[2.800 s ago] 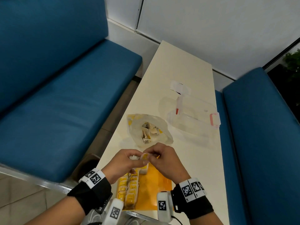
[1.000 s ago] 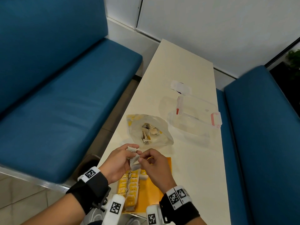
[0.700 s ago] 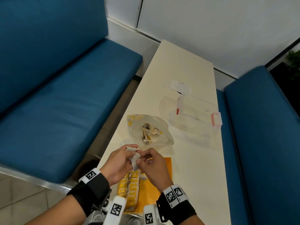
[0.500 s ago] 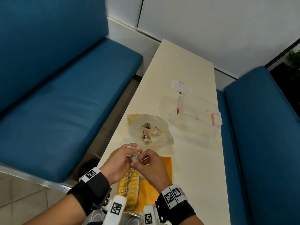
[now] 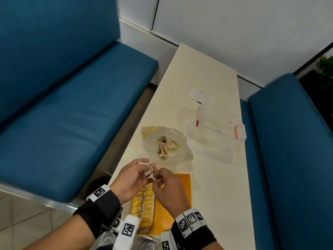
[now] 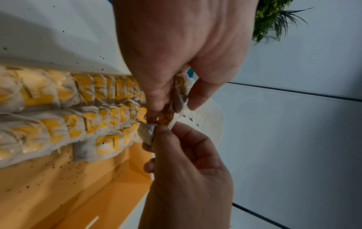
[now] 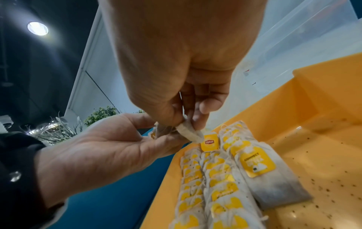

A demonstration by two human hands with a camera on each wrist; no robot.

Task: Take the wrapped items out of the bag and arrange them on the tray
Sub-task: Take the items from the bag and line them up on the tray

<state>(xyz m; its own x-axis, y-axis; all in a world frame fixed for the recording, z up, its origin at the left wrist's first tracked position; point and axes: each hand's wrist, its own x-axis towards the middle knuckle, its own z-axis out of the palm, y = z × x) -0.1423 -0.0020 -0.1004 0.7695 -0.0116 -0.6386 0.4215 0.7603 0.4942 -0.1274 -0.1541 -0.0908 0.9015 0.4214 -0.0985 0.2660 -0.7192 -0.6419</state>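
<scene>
Both hands meet just above the far end of the orange tray (image 5: 182, 184), working one small tea bag (image 5: 149, 171) between them. The left hand (image 5: 132, 179) has its fingers curled, pinching a cluster of tea bags and strings between thumb and fingertips. The right hand (image 5: 168, 186) pinches the near end of the white tea bag (image 7: 189, 133) between its thumb and forefinger, the other fingers curled under; the bag sticks out below the fingertips, its yellow tag (image 7: 210, 142) hanging just over the tray. In the left wrist view the same tea bag (image 6: 147, 133) sits between the two thumbs, touching both.

On the tray's left side, rows of tea bags (image 5: 144, 204) lie packed side by side, with one more (image 7: 270, 175) lying to their right on the speckled tray floor. Farther along the table (image 5: 207, 69), the clear bag (image 5: 165, 143) lies open with several tea bags inside. To its right stands a clear plastic container (image 5: 219, 130).
</scene>
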